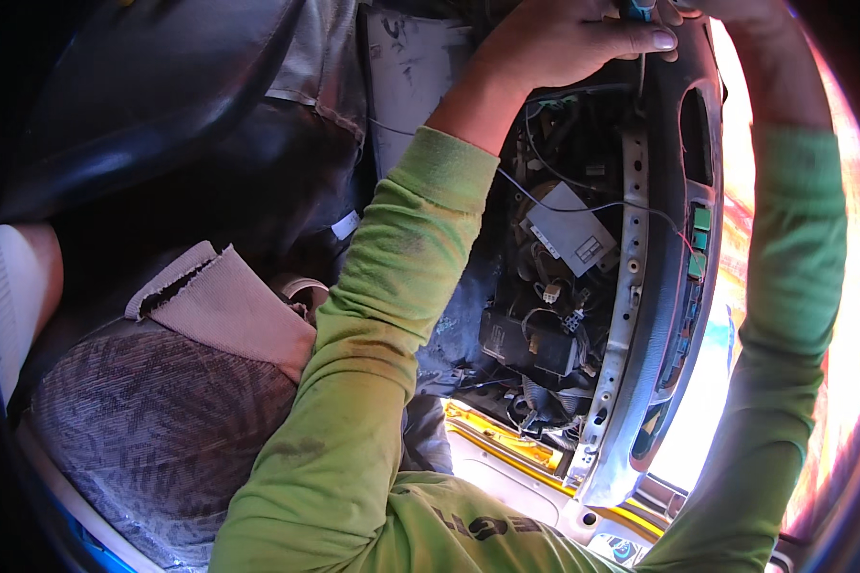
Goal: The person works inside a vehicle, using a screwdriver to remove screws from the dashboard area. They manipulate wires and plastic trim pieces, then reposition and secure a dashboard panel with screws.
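Both hands meet at the upper edge of the view, over the far end of a stripped vehicle dashboard (664, 258). My left hand (569, 38) is closed around what looks like a screwdriver (641, 10) with a blue handle, its thumb stretched along it. The thin metal shaft points down toward a perforated metal crossbar (633, 220). Right beside the handle is my right hand (741, 8), largely cut off by the frame, so its grip is hidden. A thin dark wire runs loosely from behind my left forearm across the open dash.
Inside the open dash sit a silver electronic module (578, 229), a black box (526, 339), connectors and wiring bundles. A patterned seat (162, 420) with torn beige fabric (225, 306) stands at left. A yellow door sill (506, 439) borders the opening below. Bright light enters at right.
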Demonstrator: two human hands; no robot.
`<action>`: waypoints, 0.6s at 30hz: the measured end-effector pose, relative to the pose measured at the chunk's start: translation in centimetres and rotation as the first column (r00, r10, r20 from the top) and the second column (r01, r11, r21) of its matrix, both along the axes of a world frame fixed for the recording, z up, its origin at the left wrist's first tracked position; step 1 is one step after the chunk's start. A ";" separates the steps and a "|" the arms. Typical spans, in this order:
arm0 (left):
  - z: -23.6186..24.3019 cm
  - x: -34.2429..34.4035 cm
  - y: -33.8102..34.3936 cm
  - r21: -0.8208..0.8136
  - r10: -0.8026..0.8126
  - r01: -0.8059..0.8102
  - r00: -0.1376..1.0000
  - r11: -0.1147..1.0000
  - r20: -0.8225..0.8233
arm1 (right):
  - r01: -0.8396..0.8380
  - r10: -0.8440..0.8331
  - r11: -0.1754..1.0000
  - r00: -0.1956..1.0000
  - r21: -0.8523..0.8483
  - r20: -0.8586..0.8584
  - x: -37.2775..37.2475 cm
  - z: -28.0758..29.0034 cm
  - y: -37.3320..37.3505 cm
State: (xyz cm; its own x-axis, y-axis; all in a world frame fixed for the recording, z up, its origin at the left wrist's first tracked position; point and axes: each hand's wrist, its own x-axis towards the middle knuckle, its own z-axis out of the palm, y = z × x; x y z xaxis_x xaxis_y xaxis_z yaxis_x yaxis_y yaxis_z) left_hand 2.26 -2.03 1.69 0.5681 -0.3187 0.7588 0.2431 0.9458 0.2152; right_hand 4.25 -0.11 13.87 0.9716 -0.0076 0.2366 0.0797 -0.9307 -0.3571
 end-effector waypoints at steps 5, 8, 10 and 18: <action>-0.1 0.6 0.6 -0.020 -0.196 0.195 0.981 0.981 -0.002 | -0.005 0.005 1.000 1.000 0.002 0.013 -0.4 -0.1 -0.8; -0.2 0.4 0.4 0.052 0.047 -0.043 0.997 0.998 -0.068 | -0.014 0.014 1.000 1.000 0.004 0.021 -0.5 -0.2 -1.0; -0.1 0.2 0.0 0.057 0.206 -0.199 0.962 0.978 -0.176 | -0.005 0.005 1.000 1.000 0.000 0.019 -0.3 0.0 -0.9; -0.4 0.1 0.1 -0.014 -0.285 0.285 0.954 0.959 -0.095 | 0.077 -0.077 0.997 0.992 -0.009 -0.103 -0.7 1.0 -0.5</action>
